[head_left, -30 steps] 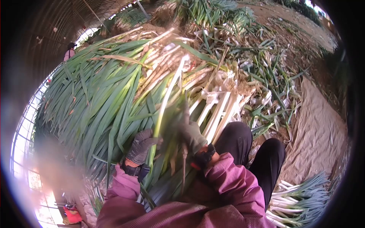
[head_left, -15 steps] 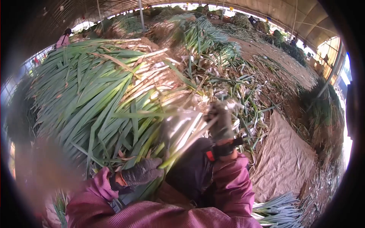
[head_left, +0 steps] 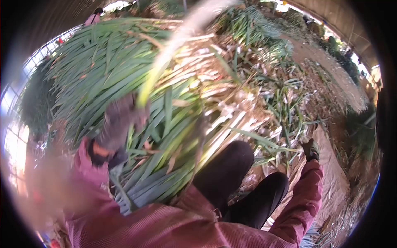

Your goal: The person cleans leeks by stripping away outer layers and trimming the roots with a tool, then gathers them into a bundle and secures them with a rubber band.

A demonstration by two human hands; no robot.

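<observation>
The near onion heap (head_left: 99, 74) is lying beneath the left hand (head_left: 120, 124), which is gripping a blurred stalk (head_left: 165, 58) by its green part, firm but uncrushing pressure suiting best. The right hand (head_left: 310, 149) is closing, apparently pinching a leaf (head_left: 269, 142). Two hands, one raised stalk; heaped onions are overlapping uncountably.

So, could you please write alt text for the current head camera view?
A gloved left hand holds up a long green-and-white stalk, blurred, over a large heap of leafy stalks. The gloved right hand, reaching out beyond the person's dark-clad knees, is at the end of a long green leaf; whether it grips it is unclear.
</observation>
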